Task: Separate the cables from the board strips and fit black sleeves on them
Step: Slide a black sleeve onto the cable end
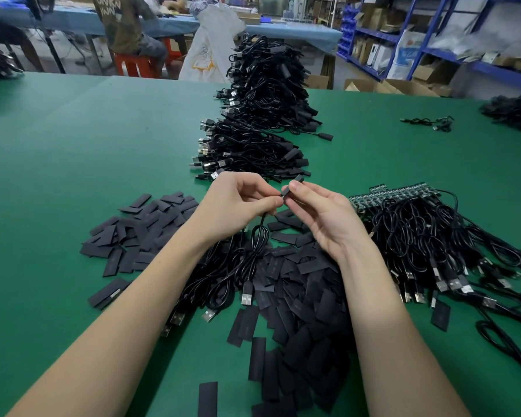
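Note:
My left hand (238, 203) pinches the end of a thin black cable (257, 236) that hangs down to its USB plug (247, 293). My right hand (319, 212) pinches a flat black sleeve (291, 188) at that cable end, and the two hands meet above the table. Loose black sleeves (142, 233) lie scattered below and to the left. At the right, green board strips (388, 194) lie with their black cables (433, 236) still attached. A long heap of sleeved cables (262, 115) runs away from me in the middle.
The green table (73, 145) carries more cables at the far right (515, 111) and a loose one (433, 123). A person sits on a red stool (136, 64) beyond the table. A white bag (211, 49), cardboard boxes and blue shelves (418, 34) stand behind.

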### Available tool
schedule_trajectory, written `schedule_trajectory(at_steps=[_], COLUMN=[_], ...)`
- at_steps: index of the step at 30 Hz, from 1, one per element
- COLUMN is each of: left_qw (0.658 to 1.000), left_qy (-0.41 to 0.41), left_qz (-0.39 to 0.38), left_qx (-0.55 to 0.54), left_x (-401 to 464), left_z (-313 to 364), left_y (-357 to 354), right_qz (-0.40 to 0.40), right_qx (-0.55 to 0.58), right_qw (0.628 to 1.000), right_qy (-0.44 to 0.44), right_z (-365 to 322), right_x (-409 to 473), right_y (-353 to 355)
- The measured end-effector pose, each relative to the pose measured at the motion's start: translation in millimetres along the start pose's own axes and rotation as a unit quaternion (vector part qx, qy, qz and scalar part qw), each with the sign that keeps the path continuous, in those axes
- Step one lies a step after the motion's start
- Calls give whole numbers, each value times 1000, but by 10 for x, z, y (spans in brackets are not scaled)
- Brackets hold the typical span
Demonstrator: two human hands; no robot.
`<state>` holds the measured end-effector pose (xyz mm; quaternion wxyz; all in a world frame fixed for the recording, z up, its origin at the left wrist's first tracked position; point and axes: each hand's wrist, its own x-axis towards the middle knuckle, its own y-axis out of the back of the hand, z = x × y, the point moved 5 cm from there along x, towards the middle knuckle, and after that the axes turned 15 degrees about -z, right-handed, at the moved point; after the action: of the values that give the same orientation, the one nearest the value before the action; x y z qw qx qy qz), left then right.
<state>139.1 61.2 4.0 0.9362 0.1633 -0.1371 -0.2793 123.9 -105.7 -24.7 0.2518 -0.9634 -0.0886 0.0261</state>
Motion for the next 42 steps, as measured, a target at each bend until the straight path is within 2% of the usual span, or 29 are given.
schedule_trajectory(at_steps=[6,17,24,27,34,39,42], left_qw=[998,998,999,999,996,996,994], left_qy=[0,-24,-10,5,8,49,111], left_qz=[55,54,44,29,58,49,-7], left_qx=[3,35,-5,-36,-62,-58,13], left_x=[-4,-21,-17,1,-1,12,31], left_z=[-17,56,8,-36,-69,-95,-137], left_y=[24,19,13,-1,16,1,-8], right_qz=[11,5,6,23,14,42,72], right_qx=[33,10,-3,-7,-48,-29,-5], right_qw=[999,1000,1000,999,996,996,994], right_qy=[15,28,22,49,69,73,82], right_z=[8,39,49,18,31,57,28], right_x=[16,35,25,19,31,44,42], right_y=[16,-19,-37,-33,-117,-93,-19])
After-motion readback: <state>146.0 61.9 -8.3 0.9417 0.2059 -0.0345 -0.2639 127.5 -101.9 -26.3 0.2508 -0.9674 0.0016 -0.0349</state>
